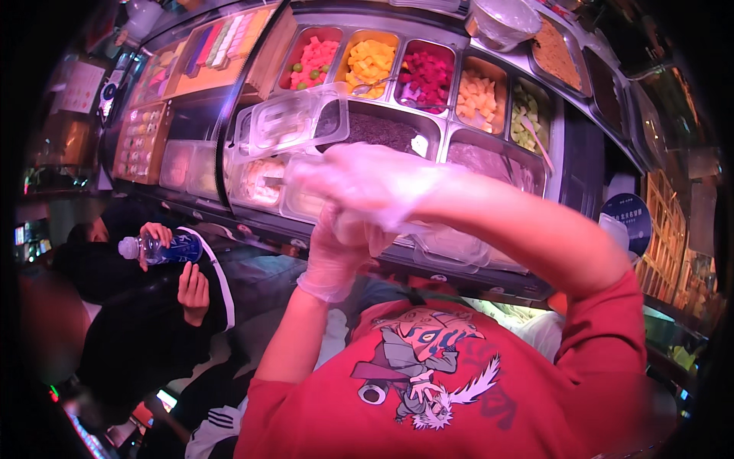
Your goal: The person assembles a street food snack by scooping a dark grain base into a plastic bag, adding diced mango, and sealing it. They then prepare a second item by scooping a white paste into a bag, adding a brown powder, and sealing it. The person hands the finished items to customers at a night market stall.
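Both my hands wear clear plastic gloves and meet above the front row of food containers. My right hand [375, 183] reaches across from the right, smeared by motion, its fingertips over a clear plastic tub [302, 200]. A short greyish piece [273, 181] shows beside those fingertips; whether they hold it I cannot make out. Just below, my left hand [336, 245] is raised close against the right one, its fingers mostly hidden. Beyond the hands, clear plastic lids [287, 122] lie over a steel pan of dark food [375, 130]. A tub of pale shredded-looking food [261, 183] stands left of them.
Steel pans of pink cubes [317, 61], yellow cubes [371, 61], magenta cubes [428, 73], orange cubes [478, 99] and green pieces [529, 115] line the back. A purplish-grey pan [497, 164] sits right. At left, another person holds a bottle [164, 249].
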Demonstrator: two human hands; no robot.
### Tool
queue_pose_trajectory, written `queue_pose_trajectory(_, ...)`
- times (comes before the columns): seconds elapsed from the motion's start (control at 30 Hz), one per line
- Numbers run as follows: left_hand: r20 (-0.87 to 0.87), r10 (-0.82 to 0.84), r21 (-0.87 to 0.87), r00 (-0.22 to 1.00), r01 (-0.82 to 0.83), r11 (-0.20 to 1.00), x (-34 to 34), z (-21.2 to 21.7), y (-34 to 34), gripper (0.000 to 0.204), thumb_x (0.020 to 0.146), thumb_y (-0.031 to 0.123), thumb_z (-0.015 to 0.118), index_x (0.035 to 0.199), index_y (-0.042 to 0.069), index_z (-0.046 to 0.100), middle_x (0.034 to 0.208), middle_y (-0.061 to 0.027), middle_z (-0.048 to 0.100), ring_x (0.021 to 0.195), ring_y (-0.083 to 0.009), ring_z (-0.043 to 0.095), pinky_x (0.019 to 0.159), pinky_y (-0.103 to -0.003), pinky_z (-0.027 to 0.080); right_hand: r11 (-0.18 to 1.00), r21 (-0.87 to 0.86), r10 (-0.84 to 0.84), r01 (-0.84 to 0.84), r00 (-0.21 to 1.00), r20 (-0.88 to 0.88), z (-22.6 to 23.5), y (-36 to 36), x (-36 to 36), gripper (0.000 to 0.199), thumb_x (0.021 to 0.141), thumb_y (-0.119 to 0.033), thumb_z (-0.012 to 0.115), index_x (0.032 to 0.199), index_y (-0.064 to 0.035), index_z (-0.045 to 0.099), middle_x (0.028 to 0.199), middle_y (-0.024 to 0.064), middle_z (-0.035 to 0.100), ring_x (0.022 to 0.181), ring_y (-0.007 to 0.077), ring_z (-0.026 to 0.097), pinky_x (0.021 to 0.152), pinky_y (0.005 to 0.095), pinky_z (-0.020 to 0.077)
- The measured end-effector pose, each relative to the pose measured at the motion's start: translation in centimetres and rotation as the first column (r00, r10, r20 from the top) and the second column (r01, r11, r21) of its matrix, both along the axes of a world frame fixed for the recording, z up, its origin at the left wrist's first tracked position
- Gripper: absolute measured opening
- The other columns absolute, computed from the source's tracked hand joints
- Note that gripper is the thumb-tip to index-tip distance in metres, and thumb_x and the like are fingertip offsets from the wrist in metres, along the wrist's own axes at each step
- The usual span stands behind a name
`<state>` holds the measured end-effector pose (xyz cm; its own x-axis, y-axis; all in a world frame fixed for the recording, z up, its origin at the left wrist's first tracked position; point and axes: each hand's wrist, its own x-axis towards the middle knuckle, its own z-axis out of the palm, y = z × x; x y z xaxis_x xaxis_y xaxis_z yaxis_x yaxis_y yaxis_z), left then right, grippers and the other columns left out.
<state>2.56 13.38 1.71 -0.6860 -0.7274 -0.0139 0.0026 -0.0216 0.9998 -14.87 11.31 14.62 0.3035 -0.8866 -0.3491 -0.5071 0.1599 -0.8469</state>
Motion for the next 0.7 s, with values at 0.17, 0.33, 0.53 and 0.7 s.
queue_pose_trajectory(0.17,-0.08,-0.004,0.504,0.997,0.044,0.863,-1.2,2.7,0.5,0.061,0.076,-0.004,0.077,0.13,0.006,0.051,0.121,-0.006,0.061,0.112,-0.0168,0.06,0.094,-0.033,0.052,0.848,0.002,0.408,-0.529,0.65,-0.641,2.4,-0.3,5.3,0.025,0.078,-0.018,0.068,0.097,-0.004,0.077,0.102,0.0185,0.071,0.091,0.0335,0.071,0.071,0.0451,0.0585)
queue_pose_trajectory(0.33,-0.106,-0.066,0.618,0.992,0.117,0.778,-1.3,5.0,-1.3,0.056,0.078,0.0,0.076,0.128,0.007,0.051,0.115,-0.0052,0.063,0.107,-0.0161,0.062,0.09,-0.032,0.053,0.681,-0.722,-0.177,-0.123,0.929,-0.325,-5.6,4.6,6.0,0.036,0.083,-0.022,0.068,0.115,-0.0071,0.067,0.1,0.0115,0.065,0.092,0.0275,0.066,0.073,0.0406,0.0556)
queue_pose_trajectory(0.53,0.199,-0.679,0.37,0.706,0.588,0.719,-4.1,6.7,-6.7,0.062,0.076,0.009,0.082,0.13,0.004,0.052,0.112,-0.0053,0.064,0.099,-0.0152,0.063,0.087,-0.033,0.054,0.692,0.51,-0.679,0.51,0.223,0.699,-9.8,6.4,-0.4,0.054,0.094,-0.042,0.068,0.132,-0.007,0.055,0.135,0.0101,0.06,0.125,0.0234,0.058,0.106,0.0373,0.0449)
queue_pose_trajectory(0.7,0.808,-0.487,0.028,0.333,0.803,0.595,-11.7,13.2,-6.9,0.09,0.081,0.052,0.069,0.145,-0.001,0.033,0.124,-0.0302,0.048,0.112,-0.0405,0.053,0.095,-0.044,0.047,0.809,0.497,-0.423,0.314,-0.276,0.863,-17.7,5.0,-1.6,0.037,0.099,-0.036,0.06,0.123,-0.0089,0.057,0.111,0.0075,0.065,0.096,0.0191,0.065,0.074,0.0319,0.0576)
